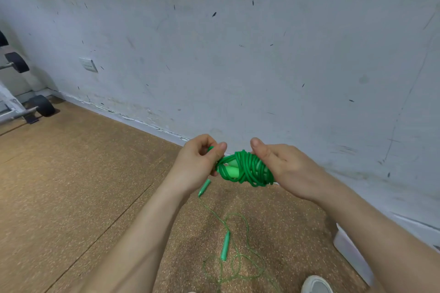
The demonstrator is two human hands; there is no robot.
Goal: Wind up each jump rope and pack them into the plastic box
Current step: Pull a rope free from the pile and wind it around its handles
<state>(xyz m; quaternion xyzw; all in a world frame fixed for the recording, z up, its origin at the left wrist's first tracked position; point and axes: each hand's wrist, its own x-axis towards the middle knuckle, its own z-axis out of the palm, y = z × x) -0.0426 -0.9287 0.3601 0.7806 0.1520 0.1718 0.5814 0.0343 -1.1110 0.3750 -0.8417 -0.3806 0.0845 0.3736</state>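
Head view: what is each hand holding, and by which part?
Both hold the wound green jump rope: the left hand pinches its left end, and the right hand grips its right end.

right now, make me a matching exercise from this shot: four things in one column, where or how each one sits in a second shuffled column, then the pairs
Things
1. wound rope bundle
2. loose jump rope
3. plastic box
4. dumbbells

Places or states
a. far left edge, near the wall
b. gripped between left hand and right hand
c. unwound, sprawled on the floor
d. on the floor at the right, partly hidden by the right forearm

Pairs: 1-b, 2-c, 3-d, 4-a
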